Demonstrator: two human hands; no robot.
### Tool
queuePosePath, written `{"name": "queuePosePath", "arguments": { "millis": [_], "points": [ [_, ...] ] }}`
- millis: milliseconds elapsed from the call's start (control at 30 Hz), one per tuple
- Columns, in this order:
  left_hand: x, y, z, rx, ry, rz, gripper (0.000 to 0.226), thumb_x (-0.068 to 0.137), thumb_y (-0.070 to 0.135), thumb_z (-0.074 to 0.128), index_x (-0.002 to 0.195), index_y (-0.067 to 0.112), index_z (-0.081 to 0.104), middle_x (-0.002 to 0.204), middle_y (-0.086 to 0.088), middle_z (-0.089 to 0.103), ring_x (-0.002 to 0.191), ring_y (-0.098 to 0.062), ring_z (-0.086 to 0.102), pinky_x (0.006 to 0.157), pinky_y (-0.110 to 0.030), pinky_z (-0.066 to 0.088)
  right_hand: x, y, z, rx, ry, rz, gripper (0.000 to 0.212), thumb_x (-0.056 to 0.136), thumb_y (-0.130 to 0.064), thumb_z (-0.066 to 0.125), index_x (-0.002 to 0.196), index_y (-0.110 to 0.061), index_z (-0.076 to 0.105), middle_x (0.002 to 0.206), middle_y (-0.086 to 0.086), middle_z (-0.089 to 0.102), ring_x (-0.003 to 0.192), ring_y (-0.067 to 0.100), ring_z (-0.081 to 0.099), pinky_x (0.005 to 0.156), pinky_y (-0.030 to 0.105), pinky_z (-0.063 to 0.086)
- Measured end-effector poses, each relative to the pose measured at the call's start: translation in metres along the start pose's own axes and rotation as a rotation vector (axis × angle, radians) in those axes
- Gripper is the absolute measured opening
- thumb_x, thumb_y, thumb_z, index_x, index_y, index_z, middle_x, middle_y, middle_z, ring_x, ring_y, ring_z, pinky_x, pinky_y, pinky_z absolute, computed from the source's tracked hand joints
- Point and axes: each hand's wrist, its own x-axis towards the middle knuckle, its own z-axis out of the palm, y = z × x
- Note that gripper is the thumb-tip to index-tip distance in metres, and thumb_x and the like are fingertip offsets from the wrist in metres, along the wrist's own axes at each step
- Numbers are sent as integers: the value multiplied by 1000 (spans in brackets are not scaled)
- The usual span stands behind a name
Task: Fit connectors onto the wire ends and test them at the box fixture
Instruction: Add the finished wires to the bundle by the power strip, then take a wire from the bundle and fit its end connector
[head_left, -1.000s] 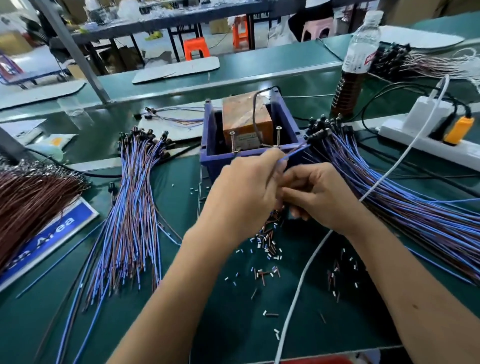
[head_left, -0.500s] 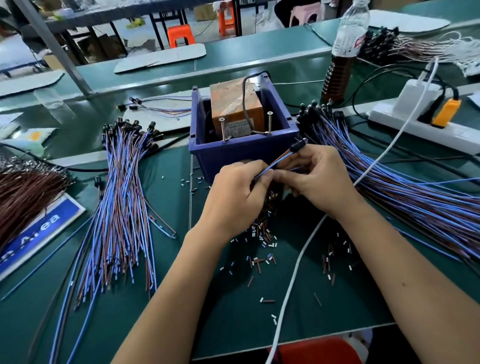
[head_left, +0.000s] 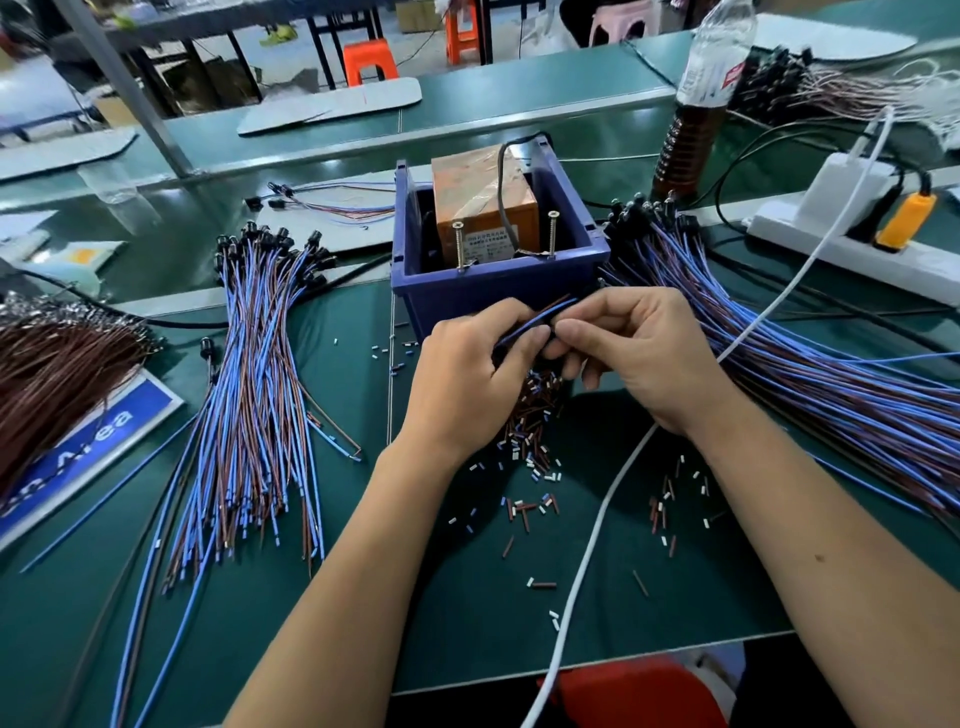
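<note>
Two big fans of blue-and-brown wires flank the work: the left bundle (head_left: 249, 395) lies well apart from the hands, while the right bundle (head_left: 810, 374) runs just beside the right hand (head_left: 639, 358). Between them a white cable (head_left: 597, 525) crosses the green mat (head_left: 415, 597) under the right forearm, over scattered insulation offcuts (head_left: 530, 431). Just behind the hands stands the blue box fixture (head_left: 493, 291), holding an orange taped block (head_left: 483, 202) with two upright screws (head_left: 458, 244). Both hands meet at the box's front wall; the left hand (head_left: 467, 374) and the right curl their fingers to pinch a wire pair (head_left: 535, 319) between them. Bare mat lies toward the near table edge.
</note>
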Motion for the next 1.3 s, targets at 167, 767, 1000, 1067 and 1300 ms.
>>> {"name": "queuePosePath", "arguments": {
  "millis": [167, 767, 1000, 1067, 1300],
  "points": [
    [1, -2, 2, -96, 36, 4, 18, 102, 30, 61, 87, 24, 69, 66, 8, 60, 63, -18, 59, 58, -41, 47, -1, -2, 2, -17, 19, 7, 9, 95, -2, 70, 99, 5, 74, 81, 18, 77, 57, 20, 67, 47, 26, 53],
    [2, 6, 7, -201, 69, -171, 25, 97, 24, 65, 72, 26, 68, 55, 14, 56, 54, -8, 49, 56, -33, 41, 0, 0, 4, -14, 68, 36, 19, 103, -11, 63, 87, -4, 68, 66, 7, 67, 50, 15, 55, 41, 26, 45],
    [1, 10, 8, -215, 114, -157, 26, 97, 21, 66, 71, 21, 68, 54, 11, 53, 52, -9, 47, 52, -36, 41, -1, 1, 9, 8, 138, -6, 18, 102, -14, 65, 86, -7, 71, 64, 5, 66, 46, 16, 53, 38, 26, 43],
    [0, 10, 6, -228, 140, -175, 26, 97, 22, 65, 71, 18, 68, 53, 11, 51, 51, -8, 45, 51, -35, 39, 0, 0, 5, 48, 193, -1, 21, 102, -16, 66, 84, -8, 70, 61, 5, 64, 45, 15, 50, 37, 24, 40],
    [0, 9, 2, -305, 158, -197, 22, 96, 20, 66, 77, 14, 74, 55, 18, 55, 54, -2, 48, 57, -24, 37, -2, 1, 6, 148, 91, 33, 20, 101, -24, 66, 87, -14, 76, 71, 11, 70, 50, 15, 56, 39, 24, 43]
  ]
}}
